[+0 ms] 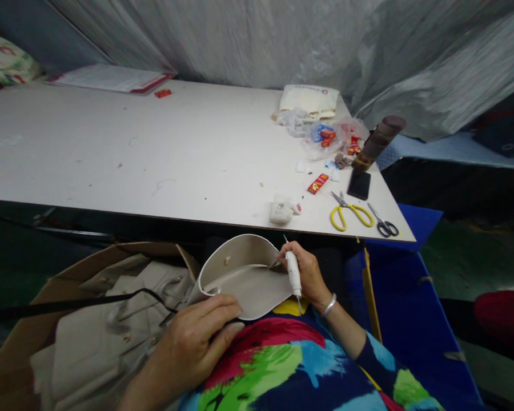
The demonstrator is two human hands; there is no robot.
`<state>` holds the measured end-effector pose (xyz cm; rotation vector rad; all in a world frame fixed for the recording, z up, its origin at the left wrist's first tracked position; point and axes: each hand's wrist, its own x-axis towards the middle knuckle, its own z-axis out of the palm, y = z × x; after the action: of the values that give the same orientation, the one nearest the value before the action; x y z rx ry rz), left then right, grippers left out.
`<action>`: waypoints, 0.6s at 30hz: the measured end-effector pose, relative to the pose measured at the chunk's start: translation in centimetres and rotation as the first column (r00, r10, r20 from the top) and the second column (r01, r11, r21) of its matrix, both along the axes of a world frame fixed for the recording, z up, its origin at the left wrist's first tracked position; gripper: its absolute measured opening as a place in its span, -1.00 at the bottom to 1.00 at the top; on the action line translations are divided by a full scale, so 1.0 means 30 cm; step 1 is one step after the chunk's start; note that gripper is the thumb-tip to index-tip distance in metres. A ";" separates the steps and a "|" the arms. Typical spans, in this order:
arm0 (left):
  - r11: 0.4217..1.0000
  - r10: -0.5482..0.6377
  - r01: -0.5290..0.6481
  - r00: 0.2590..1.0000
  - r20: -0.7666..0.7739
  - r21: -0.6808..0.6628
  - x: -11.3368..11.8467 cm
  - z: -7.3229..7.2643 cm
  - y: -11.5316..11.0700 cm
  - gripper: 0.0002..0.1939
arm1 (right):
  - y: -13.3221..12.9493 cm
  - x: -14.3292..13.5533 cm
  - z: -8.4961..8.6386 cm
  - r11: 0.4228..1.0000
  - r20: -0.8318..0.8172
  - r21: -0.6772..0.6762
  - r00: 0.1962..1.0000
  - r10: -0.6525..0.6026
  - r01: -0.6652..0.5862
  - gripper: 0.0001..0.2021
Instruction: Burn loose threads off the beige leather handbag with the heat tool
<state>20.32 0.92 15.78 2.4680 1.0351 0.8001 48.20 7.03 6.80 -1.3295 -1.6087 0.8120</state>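
A light beige bag (257,285) rests on my lap, its mouth open towards me and a small gold-coloured fitting on its inner wall. My left hand (197,337) is closed on the bag's near left edge, fingers over the rim and thumb below. At the bag's right side, my right hand (307,273) is closed around a white pen-shaped tool (293,273) with thin metal ends. A dark pointed metal tip (275,264) also sticks out from the right fingers into the bag's mouth; the rest of it is hidden.
Left of my lap, a cardboard box (47,297) holds several beige bags (98,337). Along the white table's (175,154) right end lie yellow-handled scissors (346,214), black-handled scissors (385,224), a phone (359,185), a dark bottle (379,142), a red packet (317,184) and a whitish lump (281,210).
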 end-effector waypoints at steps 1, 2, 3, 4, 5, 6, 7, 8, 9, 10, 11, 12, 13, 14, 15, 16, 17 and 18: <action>0.999 -0.043 0.043 0.999 -0.003 -0.012 -0.009 0.035 0.008 -0.85 | -0.003 0.002 0.002 0.999 -0.001 0.022 1.000 0.024 -0.024 -0.92; 0.998 -0.067 0.067 0.998 -0.002 -0.012 -0.020 0.073 0.022 -0.84 | -0.006 0.003 0.006 0.998 -0.004 0.051 0.999 0.049 -0.048 -0.91; 0.998 -0.069 0.069 0.998 -0.001 0.006 -0.031 0.113 0.042 -0.83 | -0.008 0.004 0.011 0.994 -0.009 0.080 0.997 0.074 -0.073 -0.90; 0.998 -0.061 0.061 0.998 -0.004 0.030 -0.040 0.149 0.071 -0.81 | -0.010 0.004 0.017 0.990 -0.016 0.107 0.995 0.100 -0.097 -0.89; 0.997 -0.055 0.055 0.998 -0.016 0.046 -0.047 0.179 0.108 -0.77 | -0.012 0.003 0.023 0.985 -0.025 0.129 0.992 0.121 -0.117 -0.88; 0.997 -0.068 0.069 0.997 -0.039 0.042 -0.051 0.201 0.152 -0.71 | -0.012 0.003 0.028 0.981 -0.034 0.145 0.990 0.137 -0.130 -0.88; 0.994 -0.109 0.110 0.991 -0.074 0.010 -0.050 0.213 0.202 -0.63 | -0.012 0.002 0.033 0.978 -0.044 0.154 0.988 0.146 -0.138 -0.88; 0.986 -0.163 0.158 0.979 -0.122 -0.045 -0.044 0.214 0.256 -0.57 | -0.011 0.002 0.037 0.977 -0.054 0.157 0.987 0.152 -0.142 -0.88; 0.971 -0.225 0.207 0.960 -0.167 -0.117 -0.033 0.205 0.310 -0.50 | -0.010 0.001 0.040 0.977 -0.061 0.156 0.986 0.157 -0.146 -0.88; 0.949 -0.283 0.246 0.940 -0.190 -0.195 -0.017 0.187 0.362 -0.45 | -0.008 0.000 0.041 0.977 -0.066 0.151 0.984 0.163 -0.151 -0.89; 0.926 -0.320 0.264 0.928 -0.191 -0.269 0.004 0.163 0.408 -0.40 | -0.006 -0.001 0.042 0.977 -0.070 0.145 0.984 0.166 -0.155 -0.89; 0.904 -0.336 0.266 0.926 -0.173 -0.334 0.029 0.136 0.445 -0.37 | -0.003 -0.004 0.043 0.977 -0.074 0.142 0.983 0.169 -0.157 -0.89; 0.879 -0.342 0.266 0.930 -0.135 -0.396 0.057 0.107 0.473 -0.37 | -0.001 -0.007 0.043 0.977 -0.080 0.142 0.982 0.170 -0.157 -0.89; 0.847 -0.344 0.271 0.935 -0.084 -0.458 0.086 0.080 0.491 -0.40 | 0.002 -0.010 0.043 0.978 -0.088 0.146 0.983 0.164 -0.150 -0.90; 0.810 -0.344 0.280 0.938 -0.032 -0.515 0.115 0.056 0.500 -0.44 | 0.004 -0.015 0.043 0.980 -0.098 0.150 0.984 0.150 -0.134 -0.90; 0.772 -0.341 0.291 0.940 0.019 -0.564 0.143 0.036 0.502 -0.47 | 0.007 -0.019 0.042 0.983 -0.110 0.150 0.986 0.128 -0.110 -0.91; 0.740 -0.328 0.298 0.943 0.064 -0.603 0.167 0.018 0.498 -0.49 | 0.009 -0.023 0.041 0.986 -0.123 0.143 0.987 0.099 -0.081 -0.92; 0.717 -0.303 0.297 0.948 0.102 -0.631 0.189 0.002 0.490 -0.51 | 0.011 -0.027 0.038 0.991 -0.137 0.128 0.988 0.067 -0.049 -0.93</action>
<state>25.99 15.63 15.83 1.9529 0.7104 0.2555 47.39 7.35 7.94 -1.1168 -1.5657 0.8087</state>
